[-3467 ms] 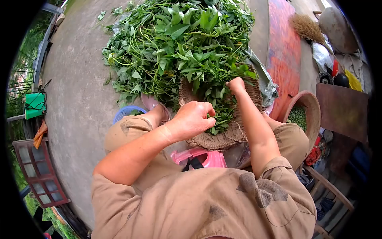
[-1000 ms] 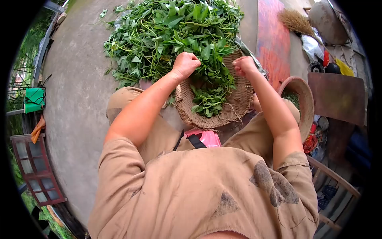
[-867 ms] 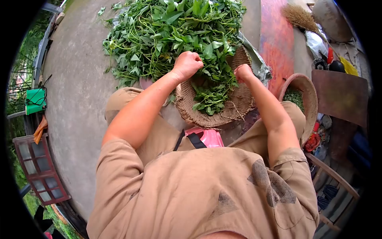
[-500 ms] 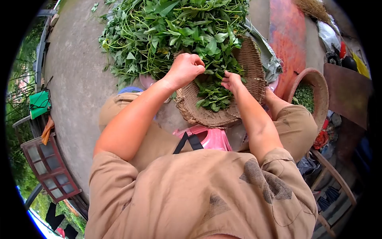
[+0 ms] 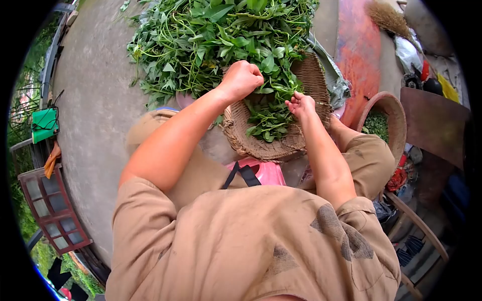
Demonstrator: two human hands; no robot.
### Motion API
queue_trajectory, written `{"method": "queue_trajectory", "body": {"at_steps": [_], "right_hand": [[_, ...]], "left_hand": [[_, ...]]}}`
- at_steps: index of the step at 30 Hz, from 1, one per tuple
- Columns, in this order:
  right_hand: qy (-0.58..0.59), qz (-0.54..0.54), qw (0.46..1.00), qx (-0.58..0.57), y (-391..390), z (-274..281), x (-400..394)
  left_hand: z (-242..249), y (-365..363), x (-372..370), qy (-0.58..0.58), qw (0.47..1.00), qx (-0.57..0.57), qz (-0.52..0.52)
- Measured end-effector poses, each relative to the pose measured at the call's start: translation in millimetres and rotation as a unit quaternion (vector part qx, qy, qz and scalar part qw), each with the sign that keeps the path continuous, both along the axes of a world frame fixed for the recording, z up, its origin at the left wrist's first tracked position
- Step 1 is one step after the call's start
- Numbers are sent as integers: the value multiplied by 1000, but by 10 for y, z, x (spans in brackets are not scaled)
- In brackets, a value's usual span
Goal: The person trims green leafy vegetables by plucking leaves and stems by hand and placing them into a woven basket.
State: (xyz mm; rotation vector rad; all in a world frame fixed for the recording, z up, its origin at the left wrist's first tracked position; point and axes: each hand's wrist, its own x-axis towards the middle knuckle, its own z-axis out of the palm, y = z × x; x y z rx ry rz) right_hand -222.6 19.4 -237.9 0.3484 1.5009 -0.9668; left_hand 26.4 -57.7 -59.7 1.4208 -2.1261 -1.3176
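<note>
A wicker basket sits between my knees, with loose green leaves lying inside it. Over its far side, a large heap of leafy green vines spreads across the ground. My left hand is closed above the basket's left part, against the edge of the heap. Whatever its fingers grip is hidden. A short distance to the right and lower, my right hand pinches a leafy stem between thumb and fingers, over the basket.
Below the basket is a pink plastic stool. To the right stands a round tub holding chopped greens, beside a brown sheet. A broom lies at the upper right. On the left are concrete ground and a red-framed window panel.
My right hand has turned and shifted slightly right, and a leafy stem now shows at its fingertips. My left hand has moved a little up and right, still closed.
</note>
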Motion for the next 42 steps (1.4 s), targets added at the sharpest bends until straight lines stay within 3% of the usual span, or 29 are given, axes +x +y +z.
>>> {"method": "queue_trajectory", "body": {"at_steps": [7,11,13,15,19,23,26,29,30,33,36,37,39,41,42], "right_hand": [[112,121,970,-177,67,965,19],[115,181,949,-231,124,1728,261],[117,246,933,-233,124,2086,308],[140,313,914,-216,117,2256,277],[304,358,819,-329,20,2317,173],[241,408,799,-370,-117,2168,93],[298,447,763,-359,-213,2153,7],[313,415,774,-363,-319,2249,-225],[298,384,803,-344,-334,2326,-305],[240,316,858,-326,-365,2508,-487],[208,306,870,-325,-353,2496,-542],[202,311,870,-324,-351,2483,-538],[202,324,867,-319,-331,2472,-473],[208,337,863,-314,-314,2454,-415],[214,345,859,-312,-309,2432,-389]], "left_hand": [[-14,144,-109,5,997,-72,-11],[-94,334,-253,43,981,-189,-20],[-87,263,-279,90,994,39,-41],[-20,266,-269,211,954,212,12],[208,273,-233,222,932,284,41],[231,268,-230,244,916,317,36],[238,252,-239,250,895,352,110],[-65,124,-167,160,926,292,178],[-146,70,-108,148,931,300,147],[-175,165,-105,1,965,258,-45],[-24,365,-163,-205,915,203,-281],[-22,446,-142,-250,922,112,-274],[-44,435,-163,-251,958,-30,-131],[20,274,-212,-118,980,-148,55],[69,188,-200,-19,970,-226,93]]}}
